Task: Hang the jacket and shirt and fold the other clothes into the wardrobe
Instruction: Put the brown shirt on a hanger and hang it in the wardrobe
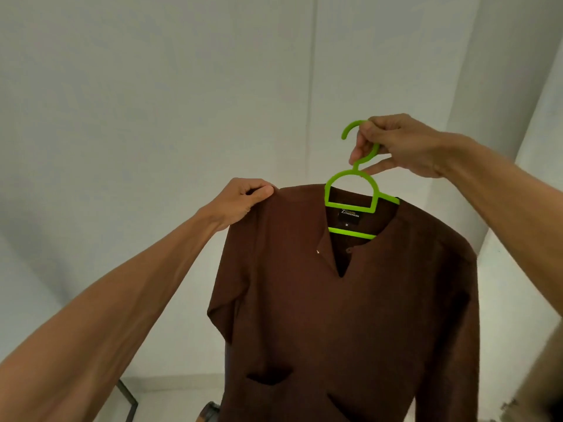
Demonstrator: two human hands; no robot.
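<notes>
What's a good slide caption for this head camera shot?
Right hand holds a green hanger by its hook; left hand pinches the shoulder of the brown shirt on it.

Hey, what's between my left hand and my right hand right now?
In the head view: the shoulder and collar of the brown shirt, then the loop of the green hanger.

Left hand (243,199), left of the brown shirt (350,315): forearm bare to the frame edge, lean, wrist tendons raised. Right hand (402,144), above the shirt's collar: forearm likewise bare, knuckles prominent.
</notes>
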